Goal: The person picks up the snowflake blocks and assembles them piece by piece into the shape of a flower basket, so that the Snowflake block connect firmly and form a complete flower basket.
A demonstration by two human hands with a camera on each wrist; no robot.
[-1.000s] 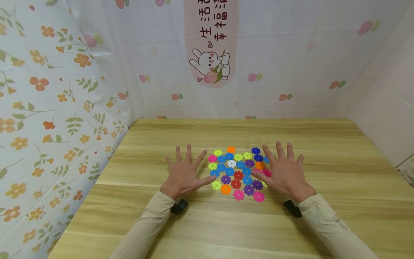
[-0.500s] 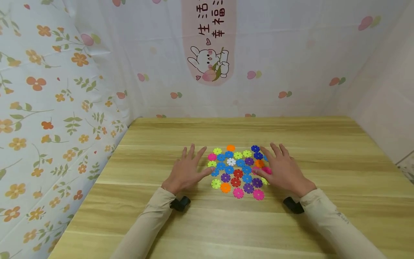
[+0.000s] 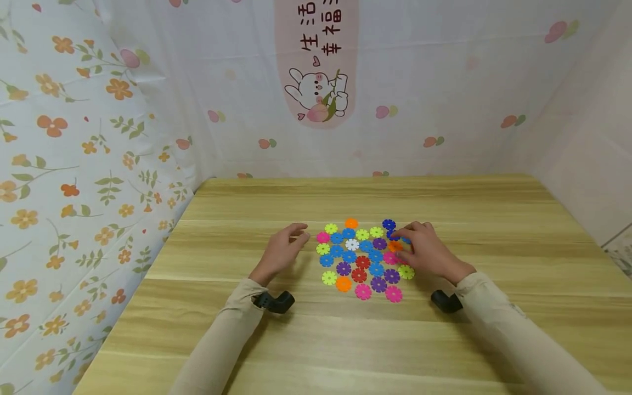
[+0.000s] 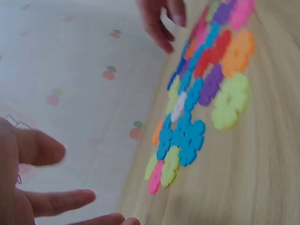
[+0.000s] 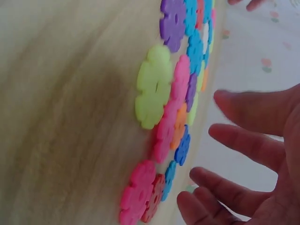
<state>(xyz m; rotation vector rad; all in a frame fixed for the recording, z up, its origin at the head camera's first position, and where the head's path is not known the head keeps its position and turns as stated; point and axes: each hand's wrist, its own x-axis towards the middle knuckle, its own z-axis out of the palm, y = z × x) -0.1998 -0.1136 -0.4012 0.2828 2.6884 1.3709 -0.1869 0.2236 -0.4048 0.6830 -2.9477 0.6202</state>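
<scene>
Several flat plastic snowflake discs with notched rims lie in a loose cluster on the table. Among them are a white disc (image 3: 352, 244), a red disc (image 3: 362, 262) and an orange disc (image 3: 343, 283). My left hand (image 3: 281, 251) is held just left of the cluster, fingers loosely bent, holding nothing. Over the cluster's right edge hovers my right hand (image 3: 427, 249), partly hiding blue and pink discs beneath it. In the right wrist view, its relaxed fingers (image 5: 243, 145) stand apart from the discs, beside a yellow-green disc (image 5: 154, 86).
The discs lie on a wood-grain table (image 3: 316, 340). A white curtain (image 3: 424, 82) with a rabbit print hangs behind its far edge, and a flowered cloth (image 3: 89, 181) covers the left side. Each wrist carries a black strap-like device (image 3: 281, 302).
Both hands have gone from flat, spread fingers to loosely bent ones and turned inward. The left thumb has drawn back from the discs. A yellow-green disc at the right is now uncovered.
</scene>
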